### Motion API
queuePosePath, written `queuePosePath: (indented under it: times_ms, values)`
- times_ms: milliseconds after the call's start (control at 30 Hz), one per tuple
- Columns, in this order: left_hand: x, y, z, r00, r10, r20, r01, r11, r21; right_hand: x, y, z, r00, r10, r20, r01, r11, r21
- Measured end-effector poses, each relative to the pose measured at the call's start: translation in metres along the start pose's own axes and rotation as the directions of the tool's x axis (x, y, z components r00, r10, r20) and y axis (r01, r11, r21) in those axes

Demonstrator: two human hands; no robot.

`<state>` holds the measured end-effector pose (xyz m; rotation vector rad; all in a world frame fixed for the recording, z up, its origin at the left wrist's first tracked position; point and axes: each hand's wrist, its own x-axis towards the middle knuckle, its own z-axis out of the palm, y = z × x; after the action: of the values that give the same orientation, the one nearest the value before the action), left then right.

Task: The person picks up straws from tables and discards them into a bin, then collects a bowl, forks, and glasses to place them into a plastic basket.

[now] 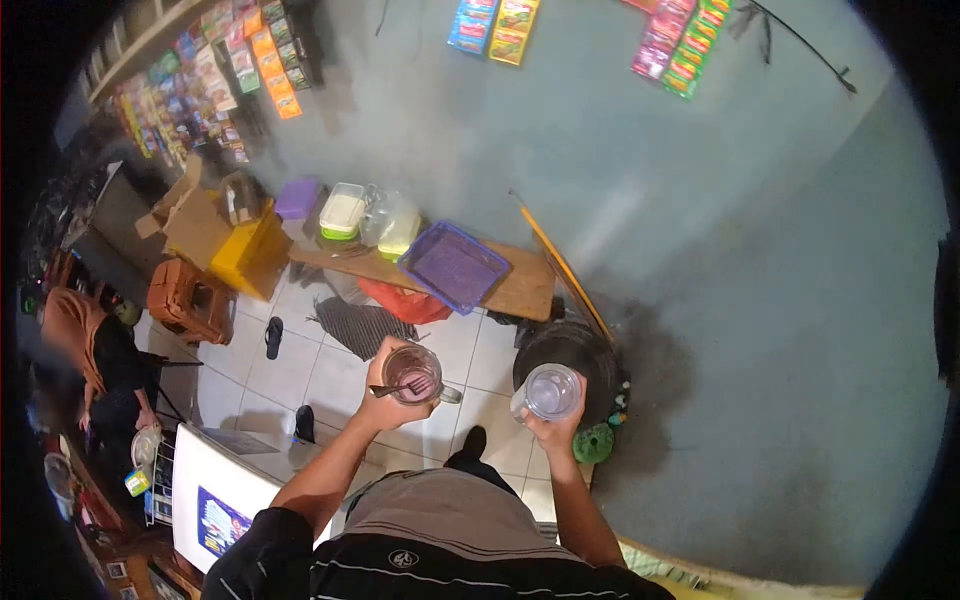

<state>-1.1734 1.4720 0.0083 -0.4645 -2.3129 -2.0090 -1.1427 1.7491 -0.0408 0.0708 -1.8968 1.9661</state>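
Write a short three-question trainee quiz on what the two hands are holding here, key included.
1. True or false: the left hand holds a clear glass mug of purplish liquid with a metal fork across it.
2. What does the right hand hold? A) clear round empty-looking glass jar B) yellow box C) broom
3. Fill in: the purple rectangular plastic tray rests on a wooden ____.

Key:
1. True
2. A
3. bench

A wooden bench (pixel 520 290) carries a purple tray (pixel 453 266) and what look like lidded containers (pixel 342 211).
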Motion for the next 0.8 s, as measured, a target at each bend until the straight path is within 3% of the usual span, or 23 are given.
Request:
queuePosePath:
  times_ms: [133,333,400,533,600,667,733,800]
  values:
    - [0.048,-0.009,0.010,0.996,0.042,-0.082,-0.039,0.998,0.040,0.065,0.037,0.000,0.995,-0.005,0.096,0.007,1.000,-0.020]
    - [0.102,-0.053,-0.003,0.980,-0.056,-0.192,0.062,0.998,0.024,0.140,0.072,0.038,0.990,0.046,0.133,-0.037,0.997,-0.070]
    - [0.123,-0.076,-0.013,0.978,0.021,-0.209,-0.016,0.999,0.028,0.162,0.091,0.054,0.990,0.040,0.136,-0.031,0.997,-0.068]
    - [0.163,-0.130,-0.044,0.990,-0.014,-0.142,0.023,0.998,0.058,0.195,0.136,0.088,0.979,0.135,0.154,-0.121,0.988,-0.095]
    - [0.195,-0.163,-0.066,0.991,0.035,-0.131,-0.017,0.990,0.140,0.209,0.171,0.102,0.985,0.128,0.118,-0.103,0.975,-0.197]
    - [0.219,-0.194,-0.085,0.997,0.064,0.042,-0.076,0.897,0.436,0.225,0.198,0.116,0.978,0.168,0.120,-0.127,0.948,-0.292]
    - [0.240,-0.236,-0.092,0.998,0.016,0.058,-0.037,0.923,0.383,0.238,0.227,0.131,0.968,0.221,0.121,-0.160,0.911,-0.380]
    - [0.268,-0.272,-0.098,0.991,-0.065,0.121,0.002,0.887,0.461,0.252,0.266,0.149,0.945,0.323,0.059,-0.272,0.871,-0.408]
